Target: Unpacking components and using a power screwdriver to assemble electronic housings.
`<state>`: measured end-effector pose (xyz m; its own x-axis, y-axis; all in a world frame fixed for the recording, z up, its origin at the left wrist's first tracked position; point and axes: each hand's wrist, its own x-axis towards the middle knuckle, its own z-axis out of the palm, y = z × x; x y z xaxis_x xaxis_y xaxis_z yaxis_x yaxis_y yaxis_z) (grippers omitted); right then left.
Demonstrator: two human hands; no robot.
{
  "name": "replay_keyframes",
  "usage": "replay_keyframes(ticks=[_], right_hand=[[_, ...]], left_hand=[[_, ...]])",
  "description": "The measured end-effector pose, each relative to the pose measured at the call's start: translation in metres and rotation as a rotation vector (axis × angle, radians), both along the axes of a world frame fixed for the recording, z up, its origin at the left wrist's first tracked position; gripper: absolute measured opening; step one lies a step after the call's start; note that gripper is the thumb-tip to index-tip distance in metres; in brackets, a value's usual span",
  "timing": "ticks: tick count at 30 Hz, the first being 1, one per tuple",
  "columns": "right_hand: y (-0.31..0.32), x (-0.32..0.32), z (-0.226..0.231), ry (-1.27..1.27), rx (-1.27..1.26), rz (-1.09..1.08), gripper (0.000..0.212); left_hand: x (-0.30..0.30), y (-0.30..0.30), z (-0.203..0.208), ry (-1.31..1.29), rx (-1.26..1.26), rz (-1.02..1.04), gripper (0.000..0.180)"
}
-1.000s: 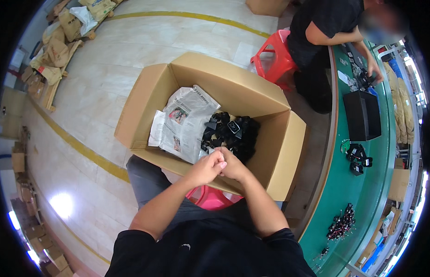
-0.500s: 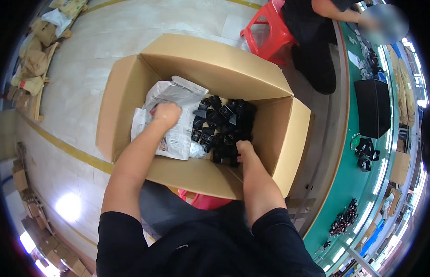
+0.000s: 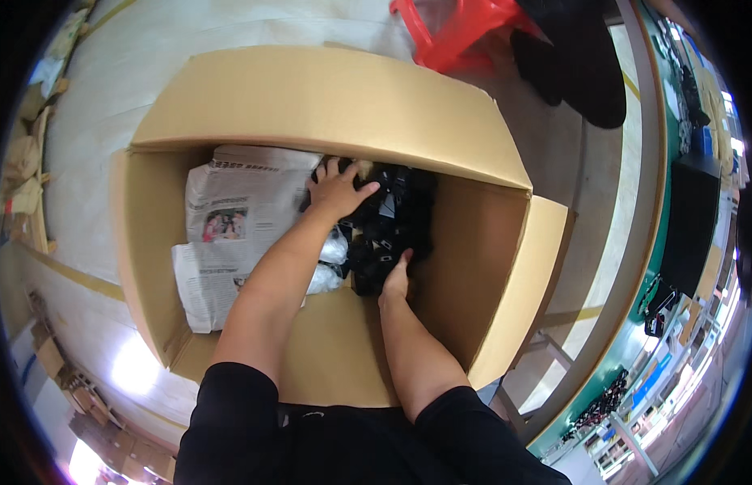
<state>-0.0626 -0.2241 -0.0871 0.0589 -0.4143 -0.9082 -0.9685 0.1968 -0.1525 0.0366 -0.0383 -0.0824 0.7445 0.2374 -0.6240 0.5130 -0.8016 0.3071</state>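
An open cardboard box [image 3: 465, 105] stands in front of me with both my hands inside it. Small black plastic parts [image 3: 376, 242] lie heaped in its right half; their exact kind is hard to make out. My left hand [image 3: 337, 192] rests on the far left of the heap, open, its fingers spread. At the near right edge of the heap, my right hand [image 3: 397, 281] touches the parts; its thumb is stretched out, while the other fingers are mostly hidden. Printed newspaper sheets [image 3: 222, 190] cover the box's left side. Crumpled clear plastic [image 3: 326, 279] lies beside my left forearm.
To the right runs a green-topped workbench [image 3: 646, 311] with a black box [image 3: 689, 230] and dark parts [image 3: 606, 396] on it. A red plastic stool [image 3: 465, 36] and a person's dark-clothed leg [image 3: 582, 69] are beyond the box. Wrapped goods [image 3: 24, 166] line the far left.
My left hand has left the newspaper and moved right onto the black parts, its fingers now spread. The newspaper lies flatter along the left. My view has come closer to the box.
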Motion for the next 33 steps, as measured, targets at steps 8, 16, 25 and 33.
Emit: replay_keyframes(ticks=[8, 16, 25, 33], right_hand=[[-0.021, -0.004, -0.014, -0.143, 0.287, 0.112, 0.120], [-0.015, 0.007, -0.008, 0.011, 0.361, 0.008, 0.119], [-0.014, -0.003, -0.027, 0.032, 0.552, 0.132, 0.101], [-0.016, -0.012, -0.032, -0.038, 0.540, 0.082, 0.096]], left_hand=[[0.017, -0.014, -0.023, 0.076, -0.163, -0.041, 0.092], [-0.016, 0.020, -0.071, 0.178, -0.298, -0.175, 0.099], [-0.055, -0.001, -0.065, 0.336, -0.644, -0.072, 0.109], [-0.071, -0.018, -0.035, 0.353, -0.504, 0.108, 0.124]])
